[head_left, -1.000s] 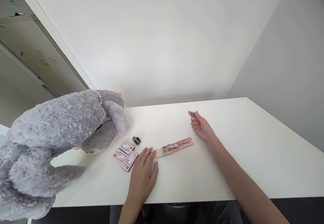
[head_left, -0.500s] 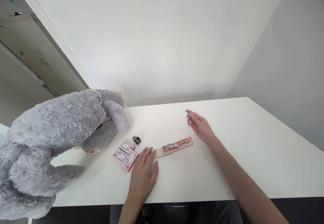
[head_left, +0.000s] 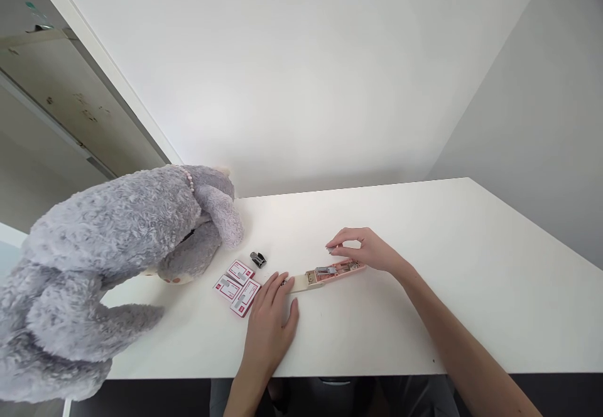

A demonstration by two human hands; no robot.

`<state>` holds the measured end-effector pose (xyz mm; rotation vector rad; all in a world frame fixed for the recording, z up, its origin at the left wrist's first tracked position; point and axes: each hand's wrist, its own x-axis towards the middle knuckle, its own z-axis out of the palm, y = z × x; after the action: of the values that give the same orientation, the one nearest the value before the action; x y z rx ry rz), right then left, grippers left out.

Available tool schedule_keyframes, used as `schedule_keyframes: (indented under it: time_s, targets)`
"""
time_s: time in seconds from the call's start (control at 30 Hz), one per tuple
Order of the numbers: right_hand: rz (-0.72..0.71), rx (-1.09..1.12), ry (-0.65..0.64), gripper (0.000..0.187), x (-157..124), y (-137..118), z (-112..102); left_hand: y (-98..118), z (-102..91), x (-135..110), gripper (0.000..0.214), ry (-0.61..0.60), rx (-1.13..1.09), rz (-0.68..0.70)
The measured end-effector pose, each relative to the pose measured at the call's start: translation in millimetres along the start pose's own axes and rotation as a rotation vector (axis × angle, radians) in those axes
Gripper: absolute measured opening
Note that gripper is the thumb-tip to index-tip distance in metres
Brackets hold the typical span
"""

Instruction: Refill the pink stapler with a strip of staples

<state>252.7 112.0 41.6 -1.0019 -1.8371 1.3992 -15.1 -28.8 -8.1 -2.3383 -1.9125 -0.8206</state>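
A pink and cream stapler lies opened out on the table, its metal inner parts facing up. My left hand rests over its cream end at the left, fingers stretched out flat and thumb apart. Above the metal magazine, my right hand pinches a small grey strip of staples between thumb and fingertips. Left of my left hand are three white and red staple boxes, set close together. A black and silver staple remover sits just behind the boxes.
A large grey plush toy leans over the left side of the white table. Behind the table rises a white wall. The table's front edge runs close to my lap.
My right hand has come down and left, from behind the stapler's right end to just above its magazine, carrying the strip of staples. My left hand stays on the cream end.
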Motion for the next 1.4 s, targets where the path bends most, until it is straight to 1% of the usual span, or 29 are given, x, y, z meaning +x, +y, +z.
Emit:
schedule_keyframes:
  time_s: [0.1, 0.2, 0.3, 0.4, 0.57, 0.67, 0.8, 0.97, 1.2, 1.4]
  targets:
    - [-0.009, -0.058, -0.019, 0.023, -0.5, -1.5, -2.8, -0.3, 0.2, 0.5, 0.038, -0.007, 0.001, 0.006]
    - [-0.029, -0.102, -0.006, 0.024, 0.2, -4.3, -5.1, -1.1, 0.8, 0.4, 0.039, -0.003, -0.001, 0.011]
    - [0.010, -0.080, 0.023, 0.023, -1.3, -9.8, -2.6, -1.9, 1.6, -0.1, 0.040, -0.004, 0.002, 0.017]
    - [0.060, -0.061, 0.071, 0.023, -9.5, -17.3, 7.0, -2.2, 2.0, -0.5, 0.040, -0.011, 0.010, 0.022]
    - [0.046, -0.135, 0.244, 0.016, -34.4, -32.3, 31.8, -1.7, 2.0, -0.2, 0.040, -0.007, 0.009, 0.019]
    - [0.090, -0.122, 0.298, 0.015, -45.0, -38.3, 42.9, -1.7, 2.0, -0.1, 0.040, 0.001, 0.001, 0.026]
    - [0.190, -0.063, 0.295, 0.018, -47.2, -36.6, 50.0, -2.6, 2.3, -1.2, 0.039, 0.009, -0.007, 0.031]
    - [0.253, -0.098, 0.312, 0.014, -40.9, -29.4, 55.2, -3.6, 2.2, -3.5, 0.038, 0.010, -0.019, 0.041]
    - [0.267, -0.113, 0.256, 0.014, -31.8, -26.3, 58.8, -3.1, 0.6, -5.8, 0.037, 0.014, -0.025, 0.054]
    - [0.305, -0.159, 0.175, 0.015, -22.0, -38.4, 54.6, -2.8, 0.3, -8.1, 0.037, 0.011, -0.017, 0.053]
